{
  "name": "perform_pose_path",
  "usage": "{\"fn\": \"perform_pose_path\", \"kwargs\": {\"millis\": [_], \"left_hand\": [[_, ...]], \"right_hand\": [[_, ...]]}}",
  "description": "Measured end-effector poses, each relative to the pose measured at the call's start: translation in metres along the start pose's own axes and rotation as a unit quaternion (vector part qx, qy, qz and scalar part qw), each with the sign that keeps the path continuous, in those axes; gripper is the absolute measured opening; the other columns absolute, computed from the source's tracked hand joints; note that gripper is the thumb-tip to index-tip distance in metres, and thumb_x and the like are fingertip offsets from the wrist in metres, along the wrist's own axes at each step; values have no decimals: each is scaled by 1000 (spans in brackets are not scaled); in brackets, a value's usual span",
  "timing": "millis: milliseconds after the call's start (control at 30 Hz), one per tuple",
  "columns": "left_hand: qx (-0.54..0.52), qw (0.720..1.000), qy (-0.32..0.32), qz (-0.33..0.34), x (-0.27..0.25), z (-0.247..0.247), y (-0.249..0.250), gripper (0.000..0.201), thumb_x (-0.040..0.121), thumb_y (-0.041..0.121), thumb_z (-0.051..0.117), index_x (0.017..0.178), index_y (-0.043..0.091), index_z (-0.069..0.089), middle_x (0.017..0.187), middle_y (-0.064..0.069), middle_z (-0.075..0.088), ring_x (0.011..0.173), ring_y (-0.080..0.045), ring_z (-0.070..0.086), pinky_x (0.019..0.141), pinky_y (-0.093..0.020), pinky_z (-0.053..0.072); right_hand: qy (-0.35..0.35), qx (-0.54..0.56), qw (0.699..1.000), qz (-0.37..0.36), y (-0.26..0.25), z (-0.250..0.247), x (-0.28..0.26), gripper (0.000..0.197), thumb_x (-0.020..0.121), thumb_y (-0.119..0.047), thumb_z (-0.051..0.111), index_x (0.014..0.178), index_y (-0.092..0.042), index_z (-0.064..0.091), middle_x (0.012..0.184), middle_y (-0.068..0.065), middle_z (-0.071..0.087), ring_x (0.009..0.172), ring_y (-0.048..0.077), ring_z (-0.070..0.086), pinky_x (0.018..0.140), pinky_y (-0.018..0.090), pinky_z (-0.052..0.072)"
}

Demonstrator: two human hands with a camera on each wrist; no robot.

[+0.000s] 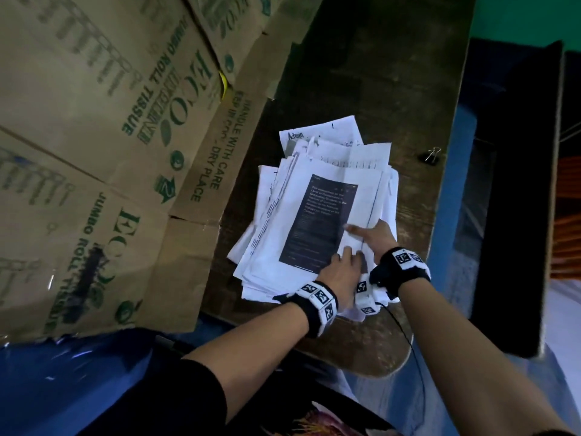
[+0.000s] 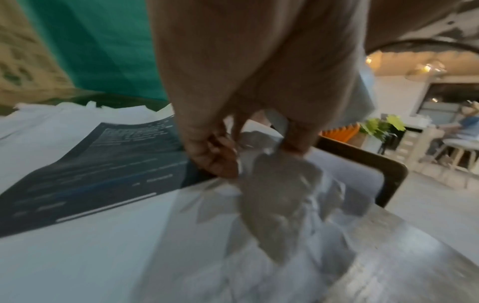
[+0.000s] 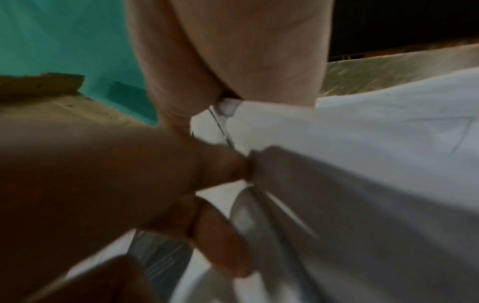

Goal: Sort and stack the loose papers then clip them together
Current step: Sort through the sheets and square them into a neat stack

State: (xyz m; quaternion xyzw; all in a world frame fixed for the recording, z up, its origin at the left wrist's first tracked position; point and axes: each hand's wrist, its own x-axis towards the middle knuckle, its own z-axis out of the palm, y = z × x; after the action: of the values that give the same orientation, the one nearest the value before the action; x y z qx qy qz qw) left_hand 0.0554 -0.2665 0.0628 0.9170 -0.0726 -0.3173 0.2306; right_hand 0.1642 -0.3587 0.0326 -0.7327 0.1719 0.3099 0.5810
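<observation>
Dark wood table (image 1: 371, 73): messy paper pile (image 1: 317, 212), binder clip (image 1: 431, 155), cardboard boxes (image 1: 103, 158).

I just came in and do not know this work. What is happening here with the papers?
A person is sorting a messy pile of papers on a wooden table. Both hands work at its near edge: the left hand and the right hand each pinch sheets there. The binder clip lies unused beside the pile, so nothing is clipped yet.

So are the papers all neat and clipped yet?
Not yet. The papers are gathered in one pile, but their edges still stick out unevenly. Both the left hand and right hand are at the pile's near corner, gripping sheets. The clip still lies unused on the table.
</observation>
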Motion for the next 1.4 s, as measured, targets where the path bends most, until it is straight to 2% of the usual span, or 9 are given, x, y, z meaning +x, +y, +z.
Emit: {"fn": "perform_pose_path", "kwargs": {"millis": [100,200,333,467,633,900,1000,1167,1400], "left_hand": [[-106,991,-69,38,3,-6,-22,83,70,33,79,137,15,33,128,-16,32,115,-39,43,100,-49,43],[-246,967,67,12,-5,-32,-64,50,79,1,63,127,10,53,125,-15,41,113,-31,49,104,-37,42],[-310,863,372,-145,-9,-66,-139,79,65,15,81,133,10,42,130,-20,42,121,-34,45,107,-44,38],[-526,769,297,-209,-16,-96,-174,99,48,36,93,132,14,46,131,-6,58,119,-18,56,106,-45,42],[-609,746,212,-169,-17,-118,-147,19,75,8,77,91,12,68,82,13,73,78,2,68,101,-29,45],[-571,754,229,-231,8,-114,-147,59,74,17,80,122,2,50,122,-5,56,120,-20,51,95,-26,36],[-552,766,211,-252,8,-109,-146,68,69,22,84,123,1,48,118,1,52,116,-13,47,93,-25,35],[-552,773,224,-219,-2,-124,-145,26,74,5,78,85,17,59,102,1,66,77,-6,60,80,-22,46],[-545,748,359,-122,-51,-191,-180,22,67,11,83,84,20,73,98,4,72,76,-3,68,79,-24,56]], "right_hand": [[38,-22,999,-23,6,1,6,43,63,-4,86,102,0,68,98,16,73,88,29,71,85,49,57],[23,15,999,-47,7,-4,7,38,63,4,83,97,-7,69,96,13,74,89,29,71,85,51,56],[14,80,993,-89,-6,-16,-7,34,69,8,77,100,-5,69,98,11,75,92,30,71,80,43,57],[-17,117,986,-119,-22,-29,-14,35,75,14,66,106,-3,68,101,10,74,91,26,71,79,37,57],[-85,144,980,-108,-32,-33,-1,57,72,10,66,127,6,53,119,19,66,107,36,64,93,47,51],[72,-64,988,-121,-37,-15,19,57,66,-6,85,117,-3,60,110,11,70,96,26,68,83,39,56],[132,-144,974,-118,-33,-11,25,36,70,-7,82,102,2,67,101,14,71,85,23,67,74,30,52],[188,-218,955,-78,-27,-19,29,31,88,-8,64,117,3,60,116,21,65,105,33,63,81,28,43],[243,-202,948,-36,-25,-58,9,28,91,-7,61,114,9,58,118,25,62,110,39,59,82,32,41]]}}
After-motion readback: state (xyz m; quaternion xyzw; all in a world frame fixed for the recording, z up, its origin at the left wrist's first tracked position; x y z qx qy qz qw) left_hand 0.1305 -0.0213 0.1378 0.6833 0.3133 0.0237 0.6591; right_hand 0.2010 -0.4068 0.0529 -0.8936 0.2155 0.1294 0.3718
